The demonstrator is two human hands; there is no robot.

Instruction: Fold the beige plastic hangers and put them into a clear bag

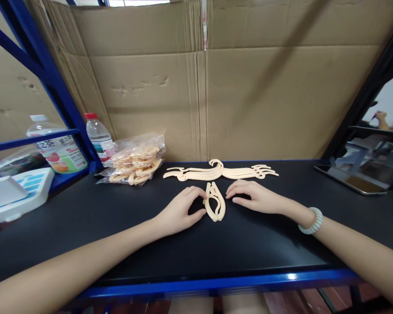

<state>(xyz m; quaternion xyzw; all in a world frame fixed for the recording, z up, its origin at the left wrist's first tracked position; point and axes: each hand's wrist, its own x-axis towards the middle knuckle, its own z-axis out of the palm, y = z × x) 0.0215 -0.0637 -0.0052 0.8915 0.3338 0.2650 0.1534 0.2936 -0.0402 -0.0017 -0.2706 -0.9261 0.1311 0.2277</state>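
A cream folded plastic hanger (214, 201) lies on the black table (118, 226) between my two hands. My left hand (180, 210) rests beside it on the left, thumb and fingertips touching its left edge. My right hand (253, 196) lies flat just to its right, fingers apart, holding nothing; a white bead bracelet (311, 221) is on that wrist. Behind the hands, several cream hangers (220, 171) lie spread open in a stack.
A clear bag of folded hangers (136, 163) sits at back left beside a water bottle (98, 136). A second bottle (57, 146) and a white device (15, 192) stand further left. A tablet (350, 179) lies at right. Cardboard (242, 96) walls the back.
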